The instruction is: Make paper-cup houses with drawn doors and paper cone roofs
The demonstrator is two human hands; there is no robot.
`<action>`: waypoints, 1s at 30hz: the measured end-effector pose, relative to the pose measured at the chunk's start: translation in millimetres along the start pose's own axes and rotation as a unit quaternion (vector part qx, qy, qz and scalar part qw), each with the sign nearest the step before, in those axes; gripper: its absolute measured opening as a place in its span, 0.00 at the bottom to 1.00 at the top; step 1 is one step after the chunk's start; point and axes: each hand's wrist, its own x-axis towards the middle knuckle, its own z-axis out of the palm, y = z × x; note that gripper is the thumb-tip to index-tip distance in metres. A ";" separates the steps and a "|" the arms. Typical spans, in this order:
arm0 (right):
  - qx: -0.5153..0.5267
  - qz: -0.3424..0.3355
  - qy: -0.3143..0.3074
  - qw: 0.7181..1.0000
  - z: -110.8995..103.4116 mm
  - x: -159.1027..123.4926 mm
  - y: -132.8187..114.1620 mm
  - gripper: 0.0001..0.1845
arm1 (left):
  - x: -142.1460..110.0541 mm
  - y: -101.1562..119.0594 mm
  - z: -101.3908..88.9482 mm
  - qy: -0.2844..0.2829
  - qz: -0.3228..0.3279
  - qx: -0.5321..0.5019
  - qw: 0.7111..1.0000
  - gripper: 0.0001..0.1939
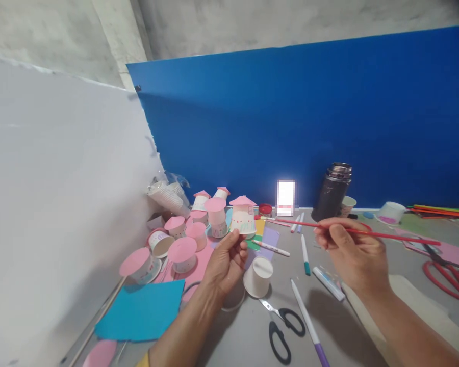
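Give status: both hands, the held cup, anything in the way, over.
Left hand: gripping roofed cup near its base. Right hand: holding red brush, tip close beside cup. Nothing seen between tip and cup.

Inverted white cup (pixel 241 219), pink cone roof (pixel 243 201), red paintbrush (pixel 300 223) beside it

A dark flask (pixel 332 196) stands near a blue panel (pixel 298 112).
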 end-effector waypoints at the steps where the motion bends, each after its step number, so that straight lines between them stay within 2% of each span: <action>1: -0.011 -0.009 -0.010 1.000 1.1 -2.3 1.2 0.10 | 0.0 -0.6 -0.3 0.002 0.002 0.004 1.000 0.10; 7: -0.085 -0.044 -0.071 0.993 -1.3 -6.7 10.3 0.07 | -1.3 -3.0 -0.3 0.005 -0.001 0.015 1.000 0.10; 17: -0.094 -0.034 -0.112 0.989 -2.7 -7.6 15.0 0.07 | -1.7 -3.4 -0.4 0.001 -0.008 0.015 1.000 0.09; 24: -0.088 -0.057 -0.086 0.991 -4.4 -5.3 13.2 0.07 | -0.1 -3.3 -1.9 -0.002 -0.003 0.010 1.000 0.10; 30: -0.101 -0.035 -0.097 0.990 -2.2 -5.9 12.7 0.07 | -1.5 -3.1 -2.2 -0.005 -0.007 0.009 1.000 0.10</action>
